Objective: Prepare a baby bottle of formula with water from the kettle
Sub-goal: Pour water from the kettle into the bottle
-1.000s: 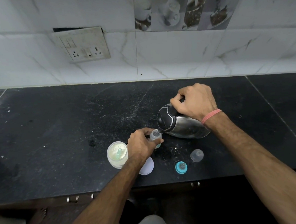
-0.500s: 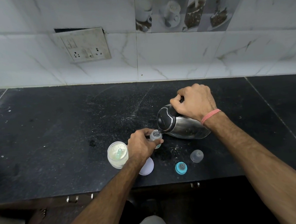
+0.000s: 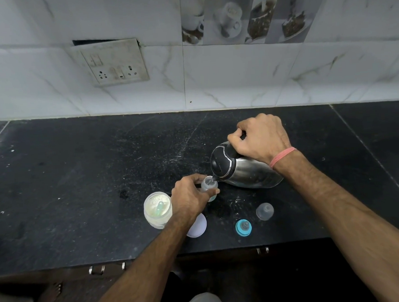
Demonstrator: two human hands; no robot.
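Note:
A small clear baby bottle [image 3: 209, 185] stands open-topped on the black counter [image 3: 79, 181], and my left hand [image 3: 191, 198] is wrapped around it. My right hand [image 3: 261, 139] grips the black handle of a steel kettle [image 3: 248, 171], which is tilted steeply to the left with its spout right at the bottle's mouth. An open jar of white formula powder [image 3: 157, 209] with a pale green scoop in it stands just left of my left hand. The teal collar with teat [image 3: 243, 227] and the clear bottle cap [image 3: 264, 211] lie on the counter nearer the front edge.
A white round lid [image 3: 198, 226] lies flat beside my left forearm. A socket plate [image 3: 115, 63] hangs on the tiled wall behind. The counter's front edge runs just below the teat collar, with drawer handles [image 3: 97, 269] under it.
Hardly anything has moved. The kettle stays tilted at the bottle's mouth and both hands keep their grip.

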